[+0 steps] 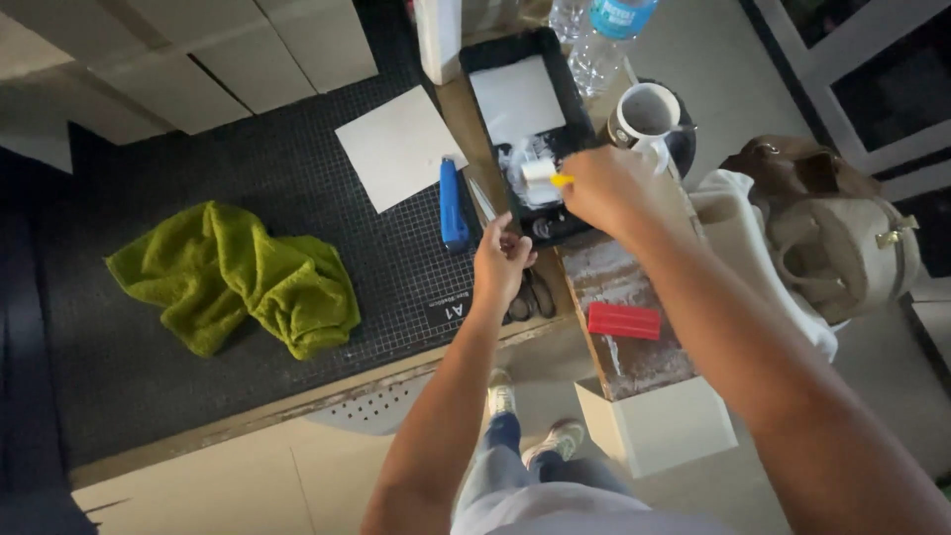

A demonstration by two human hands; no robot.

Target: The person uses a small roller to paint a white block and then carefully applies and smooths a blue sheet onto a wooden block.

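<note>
The right hand (606, 188) is closed on the yellow handle of a small paint roller (540, 172), resting in the white paint of the black tray (575, 99). The left hand (502, 260) pinches a thin metal tool (482, 198) beside it. Paint could drip onto the cutting mat (297, 178); the mug (646, 114) crowds the tray's right, the table edge lies near.

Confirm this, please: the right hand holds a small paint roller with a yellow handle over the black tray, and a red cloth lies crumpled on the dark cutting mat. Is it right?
Not quite. The cloth crumpled on the dark cutting mat is green, not red, as the head view shows. The rest stands: the right hand holds a small paint roller with a yellow handle over the black tray.
</note>
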